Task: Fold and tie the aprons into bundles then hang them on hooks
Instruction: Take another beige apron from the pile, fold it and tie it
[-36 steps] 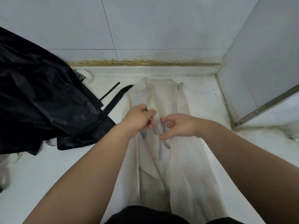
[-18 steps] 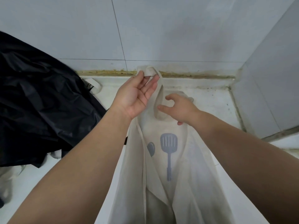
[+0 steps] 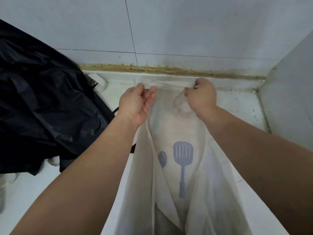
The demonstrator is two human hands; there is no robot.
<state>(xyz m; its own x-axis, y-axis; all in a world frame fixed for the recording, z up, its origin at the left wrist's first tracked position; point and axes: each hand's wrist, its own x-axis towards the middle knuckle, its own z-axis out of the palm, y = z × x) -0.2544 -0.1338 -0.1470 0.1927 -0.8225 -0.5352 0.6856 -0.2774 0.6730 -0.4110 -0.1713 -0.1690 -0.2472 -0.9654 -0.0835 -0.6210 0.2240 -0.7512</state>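
Both hands pinch the cream apron's strap, stretched between them.
Fingers (image 3: pixel 149 92) of the left hand (image 3: pixel 136 103) and the right hand (image 3: pixel 202 98) curl round the strap (image 3: pixel 169 83), held level near the tiled wall (image 3: pixel 186 31). Below it the cream apron (image 3: pixel 213 184), printed with a blue spatula (image 3: pixel 183 154) and spoon (image 3: pixel 162 158), runs toward the person over the white surface (image 3: pixel 237 106). A crumpled black apron (image 3: pixel 42 107) lies heaped at the left.

Matt cloth apron (image 3: pixel 208 184), glossy tiles (image 3: pixel 186 28)

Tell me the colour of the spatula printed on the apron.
Greyish blue spatula on the cream apron; head view.
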